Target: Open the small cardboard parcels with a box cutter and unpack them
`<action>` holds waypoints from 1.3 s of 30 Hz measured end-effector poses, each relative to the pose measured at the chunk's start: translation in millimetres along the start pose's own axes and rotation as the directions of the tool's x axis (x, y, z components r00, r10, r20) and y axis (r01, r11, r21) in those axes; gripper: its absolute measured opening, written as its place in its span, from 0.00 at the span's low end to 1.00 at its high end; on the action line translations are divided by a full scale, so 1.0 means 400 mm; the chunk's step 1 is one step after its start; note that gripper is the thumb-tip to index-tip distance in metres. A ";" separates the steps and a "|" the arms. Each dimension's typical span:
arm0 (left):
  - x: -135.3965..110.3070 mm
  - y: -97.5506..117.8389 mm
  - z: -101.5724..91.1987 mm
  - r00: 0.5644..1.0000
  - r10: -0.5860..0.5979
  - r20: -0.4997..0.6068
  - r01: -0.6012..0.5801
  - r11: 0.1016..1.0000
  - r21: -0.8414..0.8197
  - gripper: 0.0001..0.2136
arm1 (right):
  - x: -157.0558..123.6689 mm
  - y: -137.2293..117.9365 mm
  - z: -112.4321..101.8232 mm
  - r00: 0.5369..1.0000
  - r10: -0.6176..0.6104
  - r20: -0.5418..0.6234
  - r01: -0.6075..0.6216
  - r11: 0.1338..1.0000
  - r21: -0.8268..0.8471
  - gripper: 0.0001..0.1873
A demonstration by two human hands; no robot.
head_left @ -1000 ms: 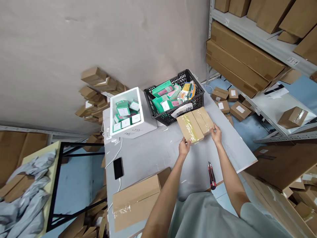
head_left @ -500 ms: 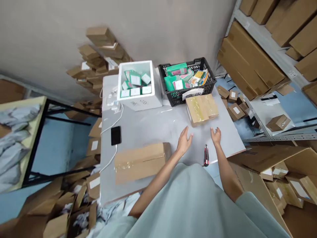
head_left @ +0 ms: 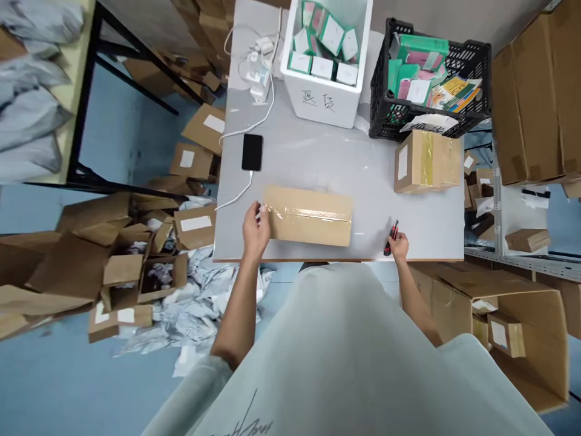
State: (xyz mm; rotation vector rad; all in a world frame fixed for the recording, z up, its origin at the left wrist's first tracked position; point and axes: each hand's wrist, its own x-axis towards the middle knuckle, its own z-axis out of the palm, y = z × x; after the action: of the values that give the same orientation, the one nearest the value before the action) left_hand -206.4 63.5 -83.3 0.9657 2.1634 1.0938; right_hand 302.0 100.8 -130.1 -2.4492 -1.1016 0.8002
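Note:
My right hand [head_left: 399, 246] grips a red and black utility knife [head_left: 391, 238] at the table's front edge; the knife is tilted, with its tip up and to the right. My left hand [head_left: 256, 232] is at the left end of a long taped cardboard box [head_left: 308, 216], its fingertips against or very close to that end and not wrapped round it. Clear tape runs along the box's top seam. A second taped carton [head_left: 426, 161] with a white label stands behind the knife.
At the back stand a white foam box [head_left: 324, 100] and a black crate [head_left: 385, 115], both holding green-and-white packets. A phone [head_left: 252, 152] on a white cable lies left. Open cartons flank the table; a large one [head_left: 540, 339] is at right.
My left hand has moved left to the long box's end. My right hand has come down onto the utility knife and taken hold of it. The view has tilted down and shifted.

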 end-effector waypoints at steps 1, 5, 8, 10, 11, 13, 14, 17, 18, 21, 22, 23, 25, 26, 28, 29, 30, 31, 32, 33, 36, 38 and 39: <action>0.002 -0.011 0.009 0.999 -0.014 0.030 0.015 0.999 -0.034 0.35 | -0.003 -0.031 0.003 0.999 -0.041 0.009 0.041 0.999 0.006 0.20; -0.038 -0.019 0.047 0.996 -0.032 0.078 0.044 0.987 -0.156 0.38 | -0.049 -0.164 0.034 0.966 -0.251 0.054 0.244 0.963 0.114 0.27; -0.085 -0.016 0.058 0.990 -0.025 0.135 0.056 0.972 -0.228 0.39 | -0.103 -0.251 0.072 0.913 -0.396 0.102 0.348 0.883 0.317 0.29; -0.112 -0.018 0.057 0.983 -0.004 0.181 0.052 0.965 -0.258 0.38 | -0.137 -0.289 0.093 0.906 -0.416 0.083 0.367 0.867 0.338 0.28; -0.124 -0.020 0.054 0.979 0.008 0.205 0.047 0.963 -0.266 0.37 | -0.152 -0.299 0.099 0.913 -0.405 0.051 0.371 0.875 0.312 0.27; -0.141 -0.030 0.044 0.967 0.037 0.254 0.036 0.961 -0.275 0.34 | -0.178 -0.306 0.104 0.923 -0.384 -0.022 0.377 0.892 0.250 0.26; -0.146 -0.036 0.037 0.960 0.052 0.276 0.027 0.961 -0.276 0.33 | -0.190 -0.303 0.101 0.924 -0.379 -0.043 0.378 0.896 0.232 0.26; -0.153 -0.060 0.014 0.938 0.117 0.327 -0.025 0.962 -0.274 0.32 | -0.225 -0.284 0.079 0.920 -0.388 -0.055 0.391 0.899 0.200 0.28; -0.151 -0.068 0.008 0.930 0.143 0.338 -0.049 0.961 -0.272 0.33 | -0.237 -0.277 0.067 0.916 -0.396 -0.068 0.402 0.898 0.178 0.30; -0.139 -0.083 -0.003 0.906 0.205 0.370 -0.104 0.956 -0.274 0.36 | -0.273 -0.274 0.028 0.881 -0.447 -0.153 0.464 0.881 0.097 0.32; -0.132 -0.085 -0.004 0.902 0.211 0.376 -0.108 0.955 -0.275 0.37 | -0.286 -0.279 0.015 0.865 -0.471 -0.173 0.489 0.869 0.078 0.33; -0.125 -0.086 -0.003 0.902 0.213 0.376 -0.110 0.955 -0.276 0.38 | -0.299 -0.289 0.003 0.850 -0.497 -0.175 0.514 0.856 0.066 0.33; -0.109 -0.085 -0.001 0.903 0.228 0.363 -0.128 0.952 -0.279 0.43 | -0.327 -0.320 -0.015 0.820 -0.561 -0.116 0.569 0.821 0.050 0.33; -0.102 -0.083 0.001 0.901 0.250 0.355 -0.151 0.947 -0.284 0.46 | -0.343 -0.340 -0.019 0.797 -0.601 -0.059 0.604 0.796 0.044 0.33; -0.090 -0.081 0.003 0.885 0.308 0.350 -0.206 0.932 -0.299 0.50 | -0.377 -0.388 -0.018 0.717 -0.691 0.092 0.692 0.721 0.032 0.32; -0.086 -0.080 0.003 0.874 0.331 0.357 -0.225 0.925 -0.305 0.49 | -0.394 -0.413 -0.012 0.660 -0.731 0.173 0.739 0.674 0.025 0.32; -0.083 -0.080 0.003 0.864 0.344 0.369 -0.234 0.921 -0.311 0.48 | -0.411 -0.440 -0.003 0.599 -0.761 0.248 0.783 0.621 0.014 0.32; -0.082 -0.081 0.002 0.856 0.346 0.383 -0.230 0.920 -0.317 0.46 | -0.427 -0.466 0.009 0.538 -0.781 0.318 0.824 0.567 -0.002 0.32; -0.082 -0.081 0.002 0.852 0.341 0.398 -0.217 0.921 -0.324 0.44 | -0.442 -0.492 0.022 0.479 -0.790 0.382 0.860 0.509 -0.024 0.31; -0.083 -0.082 0.002 0.849 0.332 0.411 -0.200 0.922 -0.333 0.44 | -0.455 -0.517 0.037 0.423 -0.790 0.443 0.892 0.448 -0.052 0.31; -0.084 -0.084 0.003 0.848 0.306 0.433 -0.146 0.920 -0.364 0.45 | -0.481 -0.582 0.083 0.274 -0.738 0.616 0.961 0.228 -0.153 0.28; -0.083 -0.083 0.004 0.849 0.293 0.439 -0.120 0.917 -0.381 0.45 | -0.490 -0.615 0.108 0.202 -0.679 0.706 0.976 0.075 -0.207 0.26; -0.083 -0.083 0.005 0.849 0.290 0.442 -0.110 0.915 -0.389 0.45 | -0.492 -0.628 0.117 0.176 -0.654 0.736 0.974 0.009 -0.225 0.26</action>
State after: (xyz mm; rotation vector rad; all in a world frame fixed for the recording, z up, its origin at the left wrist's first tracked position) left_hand -196.8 24.6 -107.7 1.1707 1.4194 1.1294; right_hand 22.9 115.4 30.8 -1.1795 -3.1246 0.4661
